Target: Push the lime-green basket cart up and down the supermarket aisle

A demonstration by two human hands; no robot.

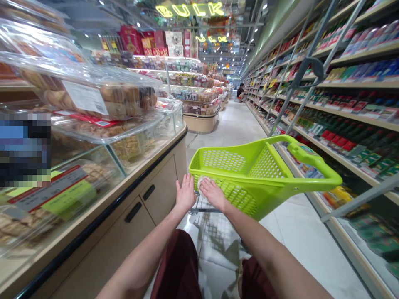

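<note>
A lime-green plastic trolley basket [264, 166] stands tilted in the aisle in front of me, its handle [314, 160] pointing to the right. My left hand [185, 194] lies flat against the basket's near left corner, fingers stretched upward and holding nothing. Just to its right, my right hand [213, 193] presses a small whitish cloth [201, 181] against the basket's meshed side, fingers curled over it. Both forearms reach forward from the bottom of the view.
A bakery counter [124, 182] with clear boxes of pastries [102, 97] and dark-handled cupboard doors runs along the left. Stocked shelves [352, 108] line the right. The tiled aisle floor [299, 241] continues ahead toward display islands, and a person [240, 90] is far down it.
</note>
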